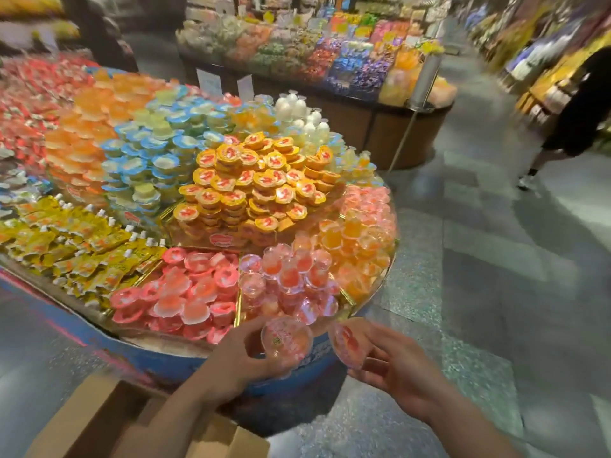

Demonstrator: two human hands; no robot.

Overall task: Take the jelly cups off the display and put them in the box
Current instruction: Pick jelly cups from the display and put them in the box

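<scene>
Shop aisles blur away behind a round display counter [185,361] heaped with sweets in wedge-shaped sections.

Low in the view, the left hand [231,358] grips a clear jelly cup [287,338] with pink filling. Its thumb and fingers curl round the cup's wall and the printed lid faces up. Just beside it, the right hand [393,361] holds a second jelly cup [347,345], tilted on its side against the fingers. Both cups are off the pile and hang over the counter's near edge. The two cups are close, though I cannot tell whether they touch.

They seem to come from the heap of clear pink cups [291,276] just beyond the hands. The cardboard box [99,421] stands open at the lower left, under the left forearm and below the counter.

The step in hand looks like the carry to the box. The left hand has the short path down. The right hand has to cross toward the left, so it is better to lower the left cup first and keep the arms from tangling. The thin plastic walls may buckle, so a light grip near the rim suits them. Setting the cups down lid-up, rather than dropping them, should protect the seals.

Further out lie pink-lidded cups [191,292], yellow pouches [82,246] and a stack of orange-lidded cups [258,180]. At the far right a person in black [575,110] stands on the floor [479,292].
</scene>
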